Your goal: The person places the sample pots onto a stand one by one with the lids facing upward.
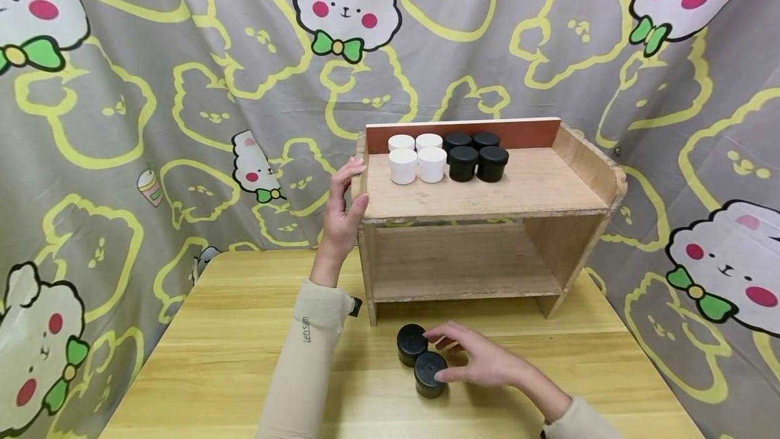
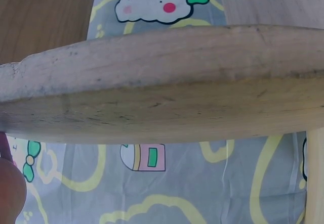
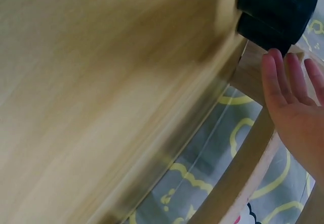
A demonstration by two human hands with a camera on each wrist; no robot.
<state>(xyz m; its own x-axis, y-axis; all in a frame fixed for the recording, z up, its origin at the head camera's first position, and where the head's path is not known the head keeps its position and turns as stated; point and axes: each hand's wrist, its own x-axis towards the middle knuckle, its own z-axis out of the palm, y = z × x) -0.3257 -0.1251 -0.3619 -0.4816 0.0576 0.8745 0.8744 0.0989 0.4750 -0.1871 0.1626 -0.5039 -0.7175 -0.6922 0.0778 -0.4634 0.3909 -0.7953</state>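
Note:
In the head view, two black lidded jars stand close together on the table, a rear jar (image 1: 412, 344) and a front jar (image 1: 430, 374). My right hand (image 1: 484, 358) is at their right side, thumb tip over the front jar's lid and forefinger reaching toward the rear one. The right wrist view shows its fingers (image 3: 284, 80) extended, tips beside a black jar (image 3: 276, 9). My left hand (image 1: 342, 219) rests against the left side panel of a small wooden shelf (image 1: 463, 259). In the left wrist view, a fingertip (image 2: 11, 191) shows beside the panel edge (image 2: 162, 82).
On the shelf's upper board stand several white jars (image 1: 403, 166) at left and several black jars (image 1: 492, 165) beside them. The shelf has a lower board and raised sides. Under it lies the wooden table (image 1: 244, 330); a patterned curtain (image 1: 183, 87) hangs behind.

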